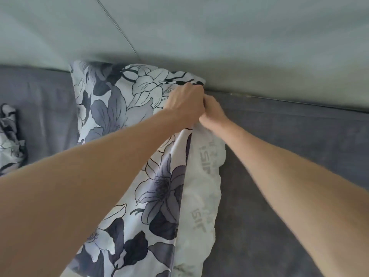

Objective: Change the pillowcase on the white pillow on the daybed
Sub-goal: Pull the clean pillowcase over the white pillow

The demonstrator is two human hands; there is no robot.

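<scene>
A floral pillowcase in white, grey and black covers most of the white pillow, which lies on the grey daybed. The pillow's white edge with faint grey lettering sticks out of the case's open right side. My left hand grips the case's far right corner near the wall. My right hand is curled tight against it, gripping the case's edge at the same corner. The fingertips of both hands are hidden in the fabric.
A pale wall rises straight behind the daybed, with a thin cable running down it. A second crumpled floral cloth lies at the left edge of the daybed.
</scene>
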